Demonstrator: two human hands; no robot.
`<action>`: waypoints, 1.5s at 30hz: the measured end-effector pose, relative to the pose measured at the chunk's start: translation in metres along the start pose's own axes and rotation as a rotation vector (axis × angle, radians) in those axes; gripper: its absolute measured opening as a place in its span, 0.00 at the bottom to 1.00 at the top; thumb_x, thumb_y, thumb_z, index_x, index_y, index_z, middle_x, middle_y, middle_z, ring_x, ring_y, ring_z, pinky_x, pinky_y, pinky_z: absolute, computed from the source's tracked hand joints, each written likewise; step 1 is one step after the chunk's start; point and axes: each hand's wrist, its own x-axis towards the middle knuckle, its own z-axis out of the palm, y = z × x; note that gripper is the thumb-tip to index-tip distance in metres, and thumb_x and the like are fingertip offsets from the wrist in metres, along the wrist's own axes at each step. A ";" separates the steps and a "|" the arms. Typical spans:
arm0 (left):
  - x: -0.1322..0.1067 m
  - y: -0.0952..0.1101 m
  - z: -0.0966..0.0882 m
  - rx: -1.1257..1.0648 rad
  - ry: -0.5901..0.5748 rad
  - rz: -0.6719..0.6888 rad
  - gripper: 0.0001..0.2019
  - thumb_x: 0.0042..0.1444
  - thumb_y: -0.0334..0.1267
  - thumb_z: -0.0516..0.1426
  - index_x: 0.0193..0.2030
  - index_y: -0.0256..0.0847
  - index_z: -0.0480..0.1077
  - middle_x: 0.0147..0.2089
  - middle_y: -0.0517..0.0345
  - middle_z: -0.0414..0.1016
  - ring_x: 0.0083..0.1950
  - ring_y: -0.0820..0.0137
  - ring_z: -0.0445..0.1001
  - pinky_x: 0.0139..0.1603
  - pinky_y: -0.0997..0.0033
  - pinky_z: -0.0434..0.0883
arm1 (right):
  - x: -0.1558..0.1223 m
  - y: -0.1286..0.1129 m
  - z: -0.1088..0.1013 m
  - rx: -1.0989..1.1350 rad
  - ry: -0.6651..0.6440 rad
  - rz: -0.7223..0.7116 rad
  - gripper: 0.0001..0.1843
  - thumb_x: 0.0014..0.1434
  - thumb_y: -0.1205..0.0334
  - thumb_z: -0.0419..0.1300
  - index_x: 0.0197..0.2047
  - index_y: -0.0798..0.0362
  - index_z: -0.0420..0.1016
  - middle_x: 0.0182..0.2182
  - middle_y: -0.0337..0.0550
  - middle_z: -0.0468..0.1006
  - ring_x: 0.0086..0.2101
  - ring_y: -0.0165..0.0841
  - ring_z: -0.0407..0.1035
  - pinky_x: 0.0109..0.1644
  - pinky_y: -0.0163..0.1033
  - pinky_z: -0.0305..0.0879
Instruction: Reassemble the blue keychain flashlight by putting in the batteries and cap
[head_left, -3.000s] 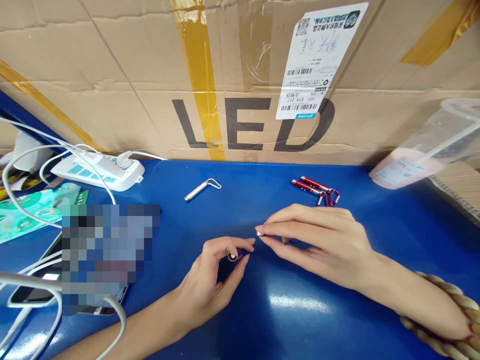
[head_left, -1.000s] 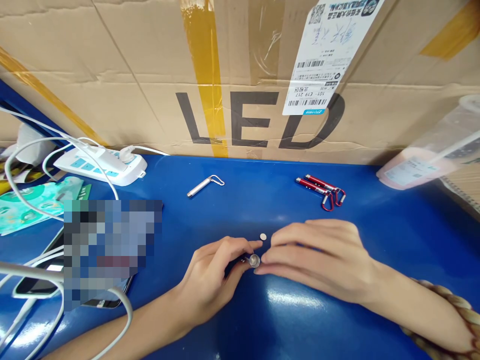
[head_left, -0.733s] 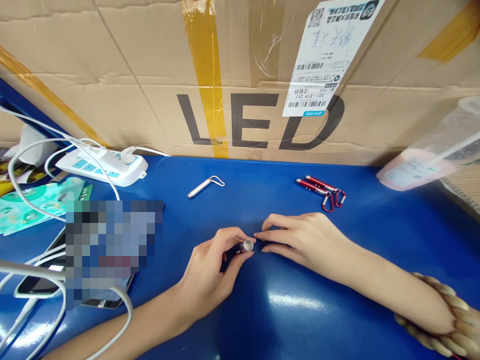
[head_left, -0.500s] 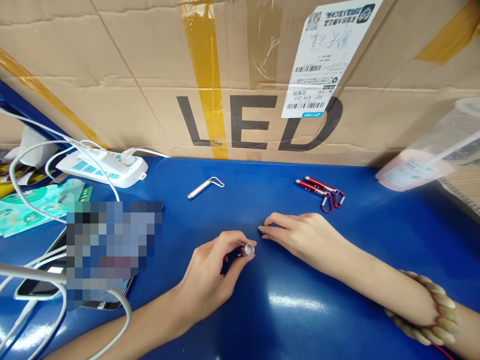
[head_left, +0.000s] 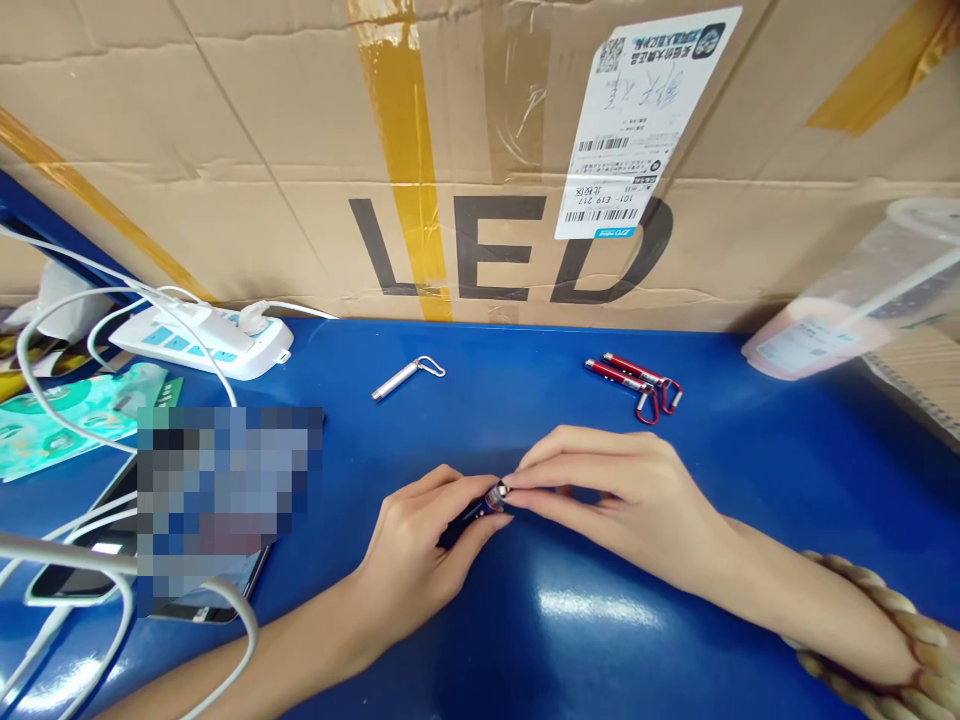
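Observation:
My left hand (head_left: 427, 540) is closed round a small dark blue keychain flashlight (head_left: 489, 500), one end of it facing the camera. My right hand (head_left: 622, 490) meets that end with thumb and fingertips pinched together. Something small and shiny shows there, but I cannot make out what the fingers hold. Behind the hands lies a silver keychain flashlight (head_left: 395, 382) with a carabiner clip. Two red keychain flashlights (head_left: 622, 374) with red clips lie side by side farther right.
A large cardboard box (head_left: 285, 150) stands along the back of the blue table (head_left: 585, 650). On the left are a white power strip (head_left: 225, 345), loose white cables (head_left: 236, 600) and a phone (head_left: 82, 580) beside a blurred-out screen. A plastic cup (head_left: 825, 335) stands at the back right.
My right hand has moved left and its fingertips now touch the flashlight's end. The flashlight has tilted slightly in my left hand, showing more of its blue body.

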 end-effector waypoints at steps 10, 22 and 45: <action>0.000 0.003 0.000 -0.033 -0.048 -0.176 0.06 0.58 0.33 0.53 0.40 0.39 0.70 0.32 0.58 0.76 0.29 0.74 0.71 0.29 0.77 0.70 | 0.008 0.015 -0.035 -0.276 -0.102 0.160 0.11 0.56 0.54 0.59 0.41 0.47 0.77 0.35 0.38 0.78 0.24 0.25 0.70 0.28 0.32 0.65; 0.001 0.006 -0.002 -0.079 -0.044 -0.201 0.06 0.59 0.33 0.52 0.42 0.39 0.68 0.33 0.58 0.77 0.30 0.74 0.73 0.30 0.77 0.70 | 0.009 0.046 -0.032 -0.308 -0.476 0.270 0.04 0.52 0.58 0.63 0.30 0.47 0.78 0.31 0.35 0.78 0.30 0.29 0.72 0.30 0.32 0.64; -0.004 0.003 0.000 -0.171 -0.083 -0.229 0.07 0.60 0.36 0.51 0.43 0.40 0.66 0.35 0.58 0.74 0.34 0.73 0.73 0.34 0.75 0.69 | 0.014 0.016 -0.024 0.858 -0.001 0.484 0.24 0.45 0.53 0.67 0.18 0.51 0.54 0.18 0.36 0.75 0.24 0.33 0.74 0.28 0.35 0.70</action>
